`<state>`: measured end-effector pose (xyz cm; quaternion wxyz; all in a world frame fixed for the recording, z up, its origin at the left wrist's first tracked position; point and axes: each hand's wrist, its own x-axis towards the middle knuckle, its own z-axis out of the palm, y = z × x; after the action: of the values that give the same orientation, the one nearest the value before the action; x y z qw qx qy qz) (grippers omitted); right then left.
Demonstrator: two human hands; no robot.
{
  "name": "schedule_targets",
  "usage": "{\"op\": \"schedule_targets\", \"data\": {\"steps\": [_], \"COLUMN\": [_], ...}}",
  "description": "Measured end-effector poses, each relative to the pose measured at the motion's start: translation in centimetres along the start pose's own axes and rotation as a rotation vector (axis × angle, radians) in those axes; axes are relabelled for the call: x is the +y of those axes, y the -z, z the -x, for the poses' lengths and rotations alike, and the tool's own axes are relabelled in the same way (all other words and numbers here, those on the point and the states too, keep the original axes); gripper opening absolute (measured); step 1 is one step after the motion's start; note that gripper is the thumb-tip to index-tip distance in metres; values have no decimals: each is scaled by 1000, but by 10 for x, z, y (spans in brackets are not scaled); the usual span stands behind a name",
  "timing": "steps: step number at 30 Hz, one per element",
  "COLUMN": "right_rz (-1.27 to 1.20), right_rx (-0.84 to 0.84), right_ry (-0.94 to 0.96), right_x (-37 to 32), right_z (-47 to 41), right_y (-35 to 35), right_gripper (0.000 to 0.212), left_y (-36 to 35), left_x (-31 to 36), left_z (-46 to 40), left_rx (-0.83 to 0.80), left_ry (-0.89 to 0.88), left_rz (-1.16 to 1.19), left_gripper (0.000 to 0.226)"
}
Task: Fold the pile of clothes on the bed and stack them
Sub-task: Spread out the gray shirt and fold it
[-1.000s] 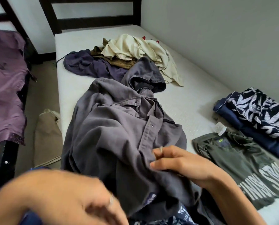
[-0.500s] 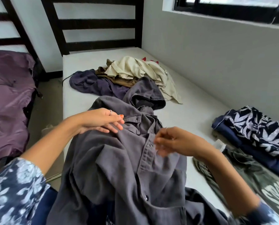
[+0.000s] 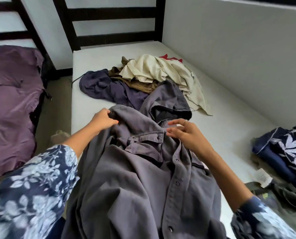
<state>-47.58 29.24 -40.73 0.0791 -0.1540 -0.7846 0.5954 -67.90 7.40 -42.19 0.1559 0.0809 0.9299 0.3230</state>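
Pretty clearly a bedroom at home. A bare white mattress [image 3: 230, 104] is sitting in a dark slatted bed frame [image 3: 112, 13], with a second bed [image 3: 11, 100] lying alongside and loose clothes [image 3: 149, 78] piling up.

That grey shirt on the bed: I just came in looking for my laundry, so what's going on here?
A person is laying out the grey button-up shirt on the mattress to fold it. The left hand grips the shoulder by the collar; the right hand hovers open at the collar's other end. An unfolded pile lies behind, and folded clothes sit at the right.
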Motion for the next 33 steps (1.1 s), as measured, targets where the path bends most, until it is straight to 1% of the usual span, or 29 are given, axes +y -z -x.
{"op": "schedule_targets", "data": {"steps": [3,5,7,8,9,11,12,14,15,16,18,19,20,21,22,23,24,25,26,27,28,29,31,33], "right_rz": [123,224,290,314,334,378,399,424,419,386,214,82,-72,-232,-332,-301,-156,62,281,408,445,410,280,133], "right_rx": [-11,-29,-61,-88,-112,-150,-165,-171,-151,-114,-2,37,37,-2,-72,-150,-218,-261,-258,-251,-232,-196,-100,-1], "right_ry": [-2,-11,-39,-55,-73,-112,-136,-162,-160,-153,-179,-226,-303,-389,-465,-511,-520,-518,-505,-501,-515,-540,-566,-554], "right_x": [1,9,18,21,23,25,26,26,24,19,4,-4,-11,-21,-27,-34,-41,-47,-49,-48,-45,-42,-37,-39], "right_z": [-34,-57,-76,-83,-91,-102,-107,-114,-116,-116,-115,-115,-114,-110,-108,-102,-93,-85,-75,-67,-62,-57,-50,-52], "right_y": [-17,-29,-41,-46,-51,-59,-62,-65,-66,-67,-66,-63,-57,-49,-40,-32,-25,-22,-20,-20,-20,-21,-22,-18], "right_gripper": [19,13,14,15,18,24,25,24,22,25,52,64,72,79,84,85,78,69,61,56,54,50,42,35], "left_y": [-5,-10,-14,-17,-17,-19,-20,-18,-15,-12,-5,-2,-1,-2,-6,-14,-22,-33,-43,-52,-60,-66,-73,-68], "left_x": [-3,-4,-10,-15,-20,-26,-29,-27,-21,-13,9,22,37,50,60,66,72,76,79,82,83,85,86,87], "left_z": [-21,-38,-53,-60,-67,-74,-77,-77,-73,-67,-48,-30,-8,19,43,64,88,106,123,136,147,159,174,176], "left_rx": [87,87,38,14,-3,19,46,105,132,148,140,114,60,-16,-92,-148,-175,-191,-186,-170,-152,-135,-115,-97], "left_ry": [48,70,103,124,123,53,7,-68,-112,-174,-357,-477,-607,-730,-836,-911,-961,-976,-991,-1015,-1050,-1084,-1124,-1095], "left_rz": [-45,2,50,53,38,-2,7,28,42,62,88,94,100,94,68,11,-68,-168,-252,-314,-356,-384,-399,-354], "left_gripper": [76,88,94,90,75,29,19,25,24,19,12,12,12,13,15,17,18,18,17,17,16,15,13,12]}}
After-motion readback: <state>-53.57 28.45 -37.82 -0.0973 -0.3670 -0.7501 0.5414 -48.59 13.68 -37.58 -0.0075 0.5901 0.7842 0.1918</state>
